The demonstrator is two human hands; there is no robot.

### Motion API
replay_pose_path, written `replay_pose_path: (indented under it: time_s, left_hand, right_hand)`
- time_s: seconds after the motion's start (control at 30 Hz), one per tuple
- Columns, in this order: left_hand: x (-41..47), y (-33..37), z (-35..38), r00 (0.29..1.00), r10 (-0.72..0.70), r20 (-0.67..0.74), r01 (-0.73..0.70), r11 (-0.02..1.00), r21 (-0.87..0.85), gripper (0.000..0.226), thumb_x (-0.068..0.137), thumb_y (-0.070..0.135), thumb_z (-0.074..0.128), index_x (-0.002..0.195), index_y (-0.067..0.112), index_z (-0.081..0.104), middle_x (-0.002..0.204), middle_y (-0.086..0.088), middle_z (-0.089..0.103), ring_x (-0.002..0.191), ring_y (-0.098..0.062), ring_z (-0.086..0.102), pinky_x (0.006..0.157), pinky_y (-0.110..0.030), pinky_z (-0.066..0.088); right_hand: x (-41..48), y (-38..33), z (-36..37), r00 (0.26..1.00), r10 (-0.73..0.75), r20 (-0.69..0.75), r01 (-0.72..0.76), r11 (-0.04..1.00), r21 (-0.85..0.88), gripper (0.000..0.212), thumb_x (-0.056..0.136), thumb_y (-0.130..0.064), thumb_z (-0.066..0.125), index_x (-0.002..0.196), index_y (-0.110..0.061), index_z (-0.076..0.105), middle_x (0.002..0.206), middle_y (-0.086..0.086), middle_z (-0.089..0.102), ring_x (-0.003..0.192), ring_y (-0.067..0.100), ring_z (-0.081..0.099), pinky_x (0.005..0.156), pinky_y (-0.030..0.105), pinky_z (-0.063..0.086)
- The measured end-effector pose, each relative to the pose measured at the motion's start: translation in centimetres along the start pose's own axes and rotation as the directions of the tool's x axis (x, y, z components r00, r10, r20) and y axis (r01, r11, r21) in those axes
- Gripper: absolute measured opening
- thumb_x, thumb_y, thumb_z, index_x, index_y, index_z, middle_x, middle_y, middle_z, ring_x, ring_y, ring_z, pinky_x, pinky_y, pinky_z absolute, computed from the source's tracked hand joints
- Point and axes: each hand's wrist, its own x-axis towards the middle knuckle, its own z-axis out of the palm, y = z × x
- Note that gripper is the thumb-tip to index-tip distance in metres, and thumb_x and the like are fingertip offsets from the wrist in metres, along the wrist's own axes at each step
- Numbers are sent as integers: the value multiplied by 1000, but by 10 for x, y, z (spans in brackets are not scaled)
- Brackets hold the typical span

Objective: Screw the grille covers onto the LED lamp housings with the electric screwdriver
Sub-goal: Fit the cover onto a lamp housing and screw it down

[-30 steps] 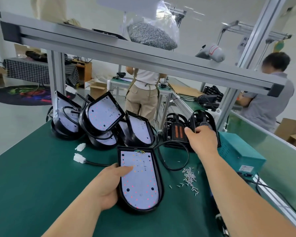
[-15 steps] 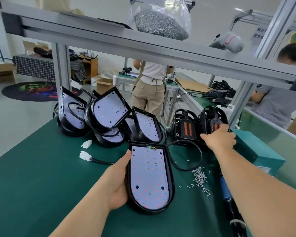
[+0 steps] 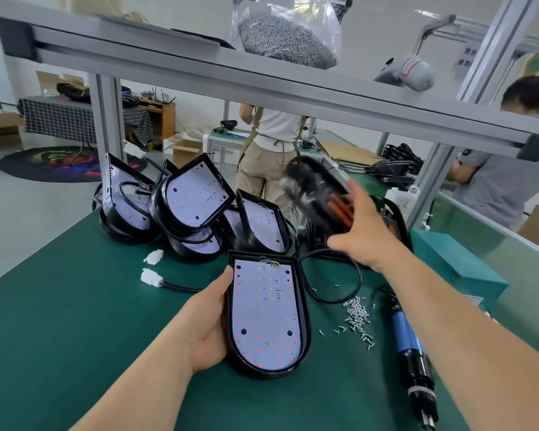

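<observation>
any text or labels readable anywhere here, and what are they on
Nothing can be read for certain.
White sign, top right: dark characters, cut off by the post, too blurred.
Sticker on the teal box: mostly hidden, too small.
Grille cover and lamp housing: no legible print.

The grille cover [image 3: 319, 194] held by the right hand [image 3: 366, 234] is smeared by blur (only orange streaks show). The left hand's [image 3: 207, 321] fingers are hidden under the near lamp housing [image 3: 266, 312]. The near edge cuts off the electric screwdriver's [image 3: 413, 353] tip. The loose screws [image 3: 358, 318] are too small to count.
</observation>
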Motion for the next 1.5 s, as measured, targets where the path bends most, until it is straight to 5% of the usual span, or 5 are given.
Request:
replay_pose_path:
  time_s: [0.23, 0.77, 1.0, 1.17, 1.5]
  left_hand:
    - [-5, 3, 8, 996, -8, 84, 11, 1000, -29, 51, 87, 51, 56, 115, 12, 76, 124, -13, 70, 110, -28, 70, 83, -40, 58]
    - [-3, -3, 9, 998, 54, 16, -53, 997, -53, 52, 80, 34, 63, 121, 2, 69, 117, -21, 71, 106, -36, 70, 82, -44, 60]
    - [-4, -3, 10, 995, 90, -45, -94, 991, -91, 45, 91, 18, 60, 132, 0, 58, 121, -24, 68, 115, -43, 64, 89, -53, 56]
    - [-3, -7, 9, 990, 133, -36, -135, 988, -71, 42, 93, 16, 58, 133, 1, 56, 121, -25, 68, 114, -44, 64, 86, -53, 58]
    - [-6, -11, 13, 982, 190, 16, -189, 981, -47, 49, 80, 19, 67, 127, 5, 60, 114, -21, 72, 99, -36, 72, 75, -47, 62]
  right_hand:
    - [-28, -12, 34, 771, -491, 407, 626, 704, -336, 95, 55, 8, 60, 146, -6, 38, 148, 8, 30, 146, 25, 19, 121, 25, 9]
    - [-28, -15, 53, 577, -404, 710, 797, 471, -379, 98, 74, 20, 47, 151, -40, 35, 166, -4, 13, 150, 19, 17, 121, 30, 19]
    - [-53, -29, 56, 998, -42, -36, 46, 992, 118, 49, 93, 1, 51, 127, -30, 66, 124, -16, 62, 126, 11, 52, 103, 14, 40]
    - [-79, -41, 84, 901, 430, 54, -427, 857, 289, 62, 102, -53, 38, 106, 4, 63, 107, 13, 68, 99, 27, 62, 74, 29, 45]
    - [-88, -36, 90, 865, 500, 47, -476, 788, 391, 36, 104, -46, 42, 87, -19, 60, 107, 5, 65, 97, 8, 56, 75, 29, 41]
